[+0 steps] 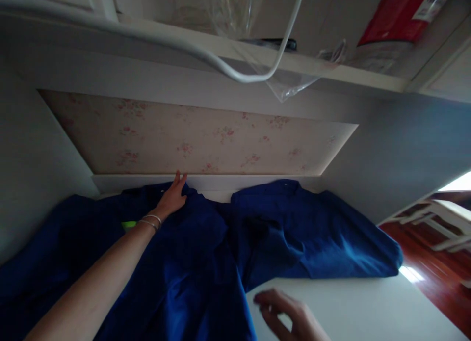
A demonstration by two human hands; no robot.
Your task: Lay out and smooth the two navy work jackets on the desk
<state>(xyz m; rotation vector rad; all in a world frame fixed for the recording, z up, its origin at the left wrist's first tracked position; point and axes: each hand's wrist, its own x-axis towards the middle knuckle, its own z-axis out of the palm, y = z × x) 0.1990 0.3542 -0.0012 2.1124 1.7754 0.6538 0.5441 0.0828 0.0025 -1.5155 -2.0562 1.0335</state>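
A dark blue garment [206,248] lies spread across a white surface [353,306], with a sleeve or panel reaching to the right [312,233]. My left hand [172,196] stretches far forward and rests flat on the garment's far edge, fingers together, two thin bracelets on the wrist. At the bottom of the view my right hand [287,314] hovers just over the white surface beside the garment's near edge, fingers loosely curled and holding nothing. A small yellow-green patch [128,224] shows on the cloth left of my left wrist.
A floral-papered panel [198,135] backs the surface behind a white ledge. Overhead, a white shelf [331,68] carries clear plastic wrap [257,41], a red package [397,12] and a white curved rail. Red wooden floor and white furniture show at right [434,243].
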